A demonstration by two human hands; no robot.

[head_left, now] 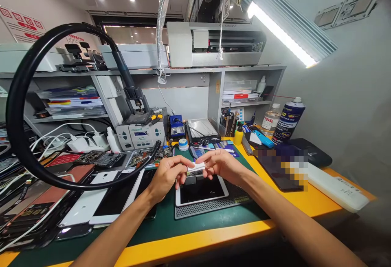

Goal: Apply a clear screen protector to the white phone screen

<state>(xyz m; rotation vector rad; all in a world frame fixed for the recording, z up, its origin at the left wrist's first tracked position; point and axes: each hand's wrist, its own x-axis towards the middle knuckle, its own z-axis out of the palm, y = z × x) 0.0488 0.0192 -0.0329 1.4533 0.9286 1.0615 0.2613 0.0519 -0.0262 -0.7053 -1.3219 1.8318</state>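
My left hand (169, 175) and my right hand (224, 165) meet over the middle of the bench. Between their fingertips they pinch a small white strip (197, 168); its exact kind is too small to make out. Just below the fingers lies a white-framed tablet (203, 193) with a dark screen facing up. My fingers partly cover its far edge. The tablet rests on a grey perforated mat (195, 213), which lies on a green work mat (220, 223).
Phones and tablets crowd the left, among them a white phone (84, 208). A black hose (21, 71) arches over them from a grey rework station (142, 134). At right stand a spray can (288, 120), a clear bottle (271, 120) and a long white case (339, 187). A lamp (284, 26) hangs above.
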